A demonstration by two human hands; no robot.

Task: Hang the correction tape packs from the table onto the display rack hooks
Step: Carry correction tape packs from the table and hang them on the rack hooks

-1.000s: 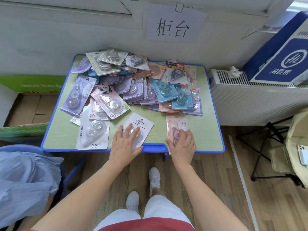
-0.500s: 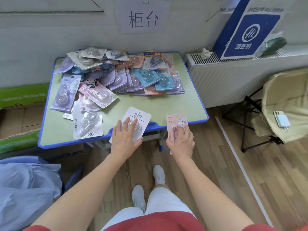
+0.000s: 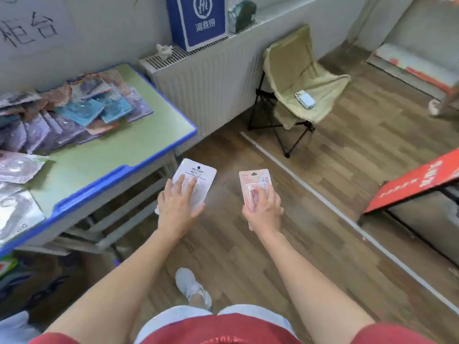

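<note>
My left hand (image 3: 178, 210) holds a white correction tape pack (image 3: 196, 175) in the air, just off the table's front right corner, fingers spread over its face. My right hand (image 3: 265, 211) grips a pink correction tape pack (image 3: 253, 180) over the wooden floor. A heap of purple, blue and pink correction tape packs (image 3: 74, 112) lies on the green table with a blue rim (image 3: 119, 172) at the left. No display rack hooks are in view.
A white radiator (image 3: 206, 90) stands behind the table, with a blue box (image 3: 198, 21) on top. A beige folding chair (image 3: 298, 88) holds a phone. A red-topped stand (image 3: 412, 184) is at the right. A white line (image 3: 323, 197) crosses the floor.
Both hands have lifted their packs off the table and moved right, away from it. The view has swung right, so the table now lies at the left.
</note>
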